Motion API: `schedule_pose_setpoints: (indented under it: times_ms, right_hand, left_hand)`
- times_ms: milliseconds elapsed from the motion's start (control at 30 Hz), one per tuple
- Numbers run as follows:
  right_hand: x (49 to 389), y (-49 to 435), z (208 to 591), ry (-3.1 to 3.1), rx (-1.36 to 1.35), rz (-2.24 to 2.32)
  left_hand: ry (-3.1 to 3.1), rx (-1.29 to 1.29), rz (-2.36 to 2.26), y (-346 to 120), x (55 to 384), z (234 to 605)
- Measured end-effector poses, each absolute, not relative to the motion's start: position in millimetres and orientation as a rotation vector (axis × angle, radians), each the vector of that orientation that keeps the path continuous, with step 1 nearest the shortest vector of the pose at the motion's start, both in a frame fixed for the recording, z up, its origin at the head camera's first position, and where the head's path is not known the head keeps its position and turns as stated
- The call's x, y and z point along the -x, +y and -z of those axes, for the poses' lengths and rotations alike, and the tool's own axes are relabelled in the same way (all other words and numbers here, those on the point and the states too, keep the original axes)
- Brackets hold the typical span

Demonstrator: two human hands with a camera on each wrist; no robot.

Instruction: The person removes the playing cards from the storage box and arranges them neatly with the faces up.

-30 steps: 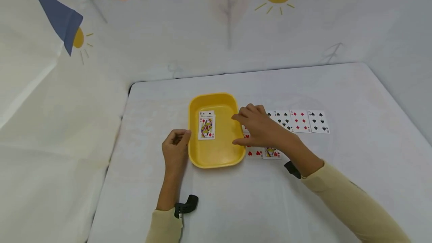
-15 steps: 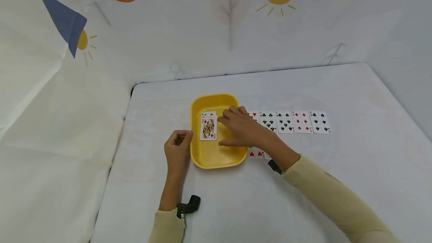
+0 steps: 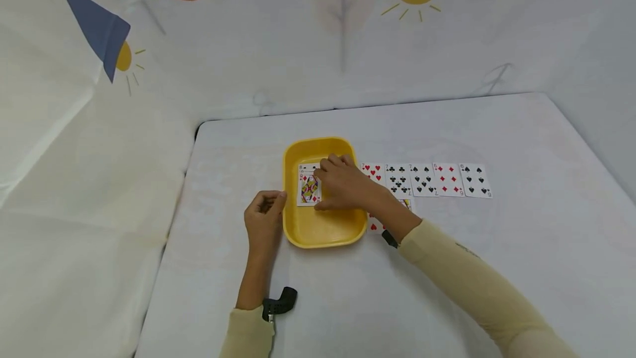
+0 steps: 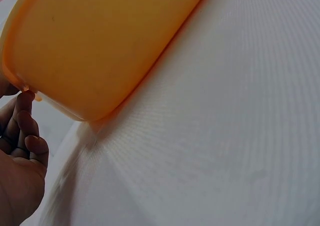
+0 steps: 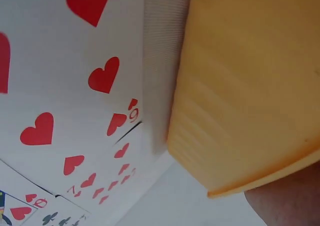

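Observation:
A yellow tray (image 3: 325, 236) stands on the white table, holding a queen of diamonds (image 3: 309, 190) that overlaps other cards, one marked 8. My left hand (image 3: 264, 220) pinches the tray's left rim between thumb and fingertips; the left wrist view shows those fingers under the rim. Over the tray's inside, my right hand (image 3: 343, 184) reaches in with fingers and thumb spread apart. Its fingertips are at the queen's upper right corner and the thumb near its lower right corner. Whether they touch the card is unclear. Only part of that hand shows in the right wrist view, behind the tray wall.
Right of the tray lies a row of face-up cards: seven of hearts (image 3: 372, 170), seven of clubs (image 3: 398, 181), seven of spades (image 3: 422, 180), six of diamonds (image 3: 449, 180), six of spades (image 3: 475, 180). Below it are a nine of hearts (image 5: 75, 85) and a partly hidden queen of hearts (image 5: 20, 211).
My right hand has moved left, from the tray's right rim to the queen of diamonds, uncovering more of the upper card row. The left hand keeps its place at the rim.

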State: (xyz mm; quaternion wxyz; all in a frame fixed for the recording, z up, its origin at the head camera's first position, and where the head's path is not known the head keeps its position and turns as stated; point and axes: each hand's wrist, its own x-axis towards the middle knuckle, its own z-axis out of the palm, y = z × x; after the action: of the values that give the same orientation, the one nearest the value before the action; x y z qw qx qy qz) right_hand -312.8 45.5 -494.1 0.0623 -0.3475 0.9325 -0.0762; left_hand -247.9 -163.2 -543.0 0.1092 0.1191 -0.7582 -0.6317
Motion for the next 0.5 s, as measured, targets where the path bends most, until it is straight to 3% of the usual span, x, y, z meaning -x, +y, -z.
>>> schedule_pose_setpoints:
  times_ms: [500]
  right_hand:
    - [326,35,504,2.814,0.938,0.139]
  left_hand:
    - [-2.224,-0.326,1.827,-163,249,547]
